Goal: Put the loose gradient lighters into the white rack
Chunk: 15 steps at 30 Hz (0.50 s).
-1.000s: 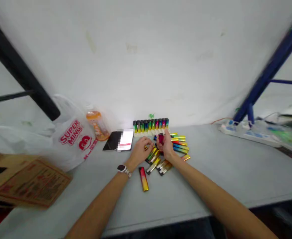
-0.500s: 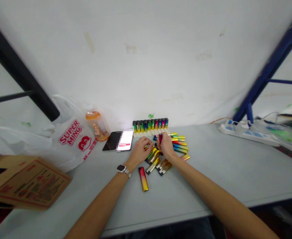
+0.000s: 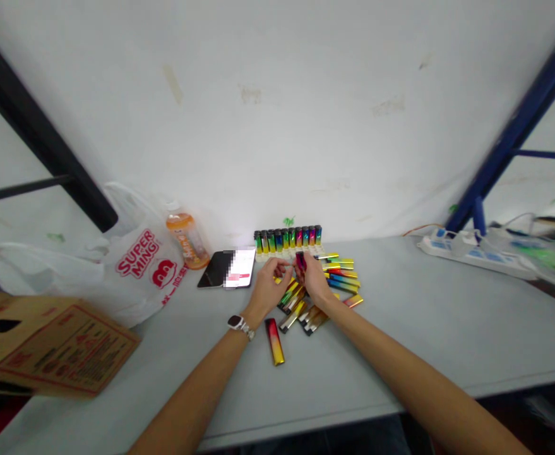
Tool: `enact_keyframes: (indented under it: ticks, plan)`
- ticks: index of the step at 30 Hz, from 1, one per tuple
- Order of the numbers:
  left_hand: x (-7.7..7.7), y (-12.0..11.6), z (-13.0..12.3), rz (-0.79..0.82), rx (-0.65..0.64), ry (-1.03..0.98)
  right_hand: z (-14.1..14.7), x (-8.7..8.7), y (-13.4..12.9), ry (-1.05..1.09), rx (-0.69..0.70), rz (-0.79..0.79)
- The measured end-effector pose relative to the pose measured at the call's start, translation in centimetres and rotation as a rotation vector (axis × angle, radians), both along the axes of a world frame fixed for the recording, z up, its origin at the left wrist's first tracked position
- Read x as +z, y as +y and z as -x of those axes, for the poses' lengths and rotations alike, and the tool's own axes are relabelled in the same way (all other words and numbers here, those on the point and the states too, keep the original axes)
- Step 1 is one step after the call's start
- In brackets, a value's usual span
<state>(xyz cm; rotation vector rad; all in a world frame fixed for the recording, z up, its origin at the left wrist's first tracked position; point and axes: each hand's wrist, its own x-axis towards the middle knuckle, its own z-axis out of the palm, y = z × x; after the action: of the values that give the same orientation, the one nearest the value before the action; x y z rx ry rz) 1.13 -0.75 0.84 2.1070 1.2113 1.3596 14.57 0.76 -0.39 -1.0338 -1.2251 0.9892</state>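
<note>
1. Presently, the right hand [image 3: 316, 279] grasps a dark red lighter [image 3: 300, 260] at its fingertips; the left hand [image 3: 268, 285] sits just beside it, fingers curled, and whether it pinches anything cannot be told.
2. The step in hand looks like close handling of that one lighter between both hands.
3. Continuing probably calls for a firm right grip and small left-finger motions, wrists kept above the loose lighters [image 3: 343, 282] beneath and right of the hands.
4. Beyond the hands, an upright row [image 3: 298, 237] in a white rack [image 3: 261, 258] limits forward reach.
5. Left of the left hand, a tablet [image 3: 215, 270] narrows the space; the widest room opens rightward, toward the power strip [image 3: 483, 258].
6. The tabletop's front edge [image 3: 343, 417] runs beneath the forearms.
</note>
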Motion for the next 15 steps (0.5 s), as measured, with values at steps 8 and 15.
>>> enact_keyframes:
  ticks: [8, 15]
  plan:
    - [0.8, 0.4, -1.4, 0.119, 0.046, -0.287, 0.6, 0.3, -0.5, -0.154, -0.044, -0.214]
    - [1.9, 2.4, -0.6, 0.264, -0.076, -0.282, 0.0, -0.3, -0.2, -0.346, -0.074, -0.305]
